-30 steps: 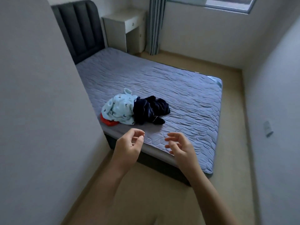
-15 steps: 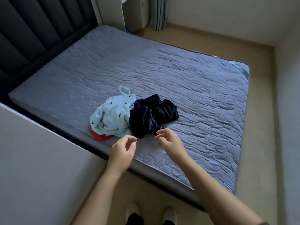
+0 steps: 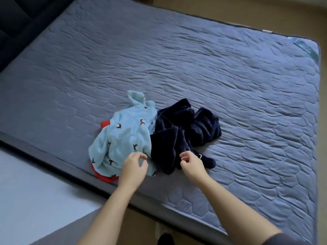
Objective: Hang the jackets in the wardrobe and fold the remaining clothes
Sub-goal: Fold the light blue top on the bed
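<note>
A small heap of clothes lies near the front edge of the bed (image 3: 230,85). It holds a light blue fleece garment (image 3: 123,137) with small dark bird marks, a dark navy garment (image 3: 184,131) to its right, and a red piece (image 3: 104,176) poking out underneath. My left hand (image 3: 133,167) hovers over the lower edge of the light blue garment, fingers loosely curled, holding nothing. My right hand (image 3: 192,164) hangs over the lower part of the navy garment with loosely curled fingers; whether it touches the cloth is unclear.
The grey quilted mattress spreads wide behind and to the right of the heap. A dark padded headboard (image 3: 16,18) stands at the upper left. A pale wall or panel (image 3: 35,200) fills the lower left. Tan floor (image 3: 150,225) and my feet show below the bed's edge.
I have stepped closer to the bed and my view has tilted down. Both hands have moved forward from in front of the bed edge to just over the clothes.
</note>
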